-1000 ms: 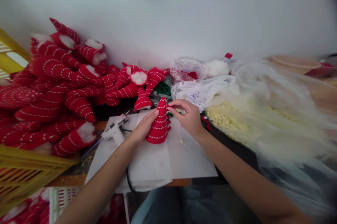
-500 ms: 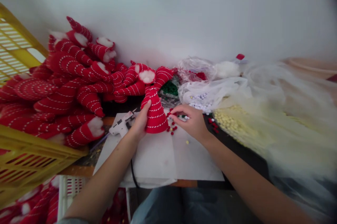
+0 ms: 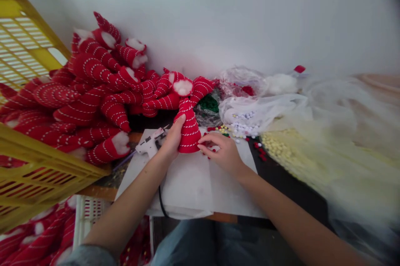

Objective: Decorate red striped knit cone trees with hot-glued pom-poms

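In the head view a red cone-shaped knitted hat (image 3: 189, 130) with white stitched stripes stands upright over the white paper. My left hand (image 3: 173, 136) is closed around its left side, thumb on the front. My right hand (image 3: 223, 151) pinches its thumb and fingers together at the hat's lower right edge. Whatever sits between those fingertips is too small to make out. Small red pom-poms (image 3: 214, 149) lie on the paper behind the right hand, partly hidden by it. A white glue gun (image 3: 149, 144) rests on the paper left of my left hand.
Stuffed red striped cones (image 3: 84, 78) are heaped at the left beside a yellow crate (image 3: 46, 182). White pom-poms (image 3: 245, 126) spill from a plastic bag at the back. A large bag of yellow pom-poms (image 3: 281, 149) lies at the right. The paper sheet (image 3: 187, 191) covers the table front.
My right hand has moved from the loose pom-poms to the hat's lower right edge, its fingertips now up against it. The left hand keeps its hold. The view has shifted slightly.
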Demonstrator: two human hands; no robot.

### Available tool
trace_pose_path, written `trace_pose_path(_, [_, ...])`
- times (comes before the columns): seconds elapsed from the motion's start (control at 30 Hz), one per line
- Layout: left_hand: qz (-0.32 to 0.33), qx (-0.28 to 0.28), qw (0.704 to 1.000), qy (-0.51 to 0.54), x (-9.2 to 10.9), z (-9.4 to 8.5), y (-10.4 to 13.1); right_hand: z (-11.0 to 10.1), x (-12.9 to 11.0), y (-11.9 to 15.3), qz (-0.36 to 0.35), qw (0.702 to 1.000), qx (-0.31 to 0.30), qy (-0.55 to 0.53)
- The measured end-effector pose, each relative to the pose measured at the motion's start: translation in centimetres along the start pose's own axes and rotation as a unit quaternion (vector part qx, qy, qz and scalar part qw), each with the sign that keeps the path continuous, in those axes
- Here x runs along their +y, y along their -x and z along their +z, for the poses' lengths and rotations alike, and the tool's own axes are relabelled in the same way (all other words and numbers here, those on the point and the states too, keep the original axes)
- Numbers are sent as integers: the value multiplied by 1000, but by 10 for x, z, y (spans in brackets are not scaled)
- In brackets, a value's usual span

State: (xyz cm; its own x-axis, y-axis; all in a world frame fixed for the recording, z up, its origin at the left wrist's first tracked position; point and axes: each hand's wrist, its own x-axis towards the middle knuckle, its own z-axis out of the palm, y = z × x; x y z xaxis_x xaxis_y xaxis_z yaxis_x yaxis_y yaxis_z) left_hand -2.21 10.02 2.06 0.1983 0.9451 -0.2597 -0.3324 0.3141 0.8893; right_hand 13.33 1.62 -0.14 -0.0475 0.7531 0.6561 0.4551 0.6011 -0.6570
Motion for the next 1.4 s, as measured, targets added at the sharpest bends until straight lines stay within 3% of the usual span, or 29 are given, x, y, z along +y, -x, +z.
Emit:
trace_pose_path(0.7, [-42,-13,999,29,-7,7,3,2,3,4,-88,994,37,57])
trace_pose_path(0.93, [-56,-10,998,29,-8,7,3,-7,1,-1,33,992,118,-21])
trace_pose_path(1.07, [-14,-44,999,5,-17,6,2,-11,-1,-4,113,981,152,-31])
trace_pose_path(1.27, [70,-98,989,-82,-25,6,3,-15,-3,-5,-17,983,113,142])
trace_pose_path(1.4, [97,-118,981,-120,-25,8,6,-12,0,-4,-40,980,99,169])
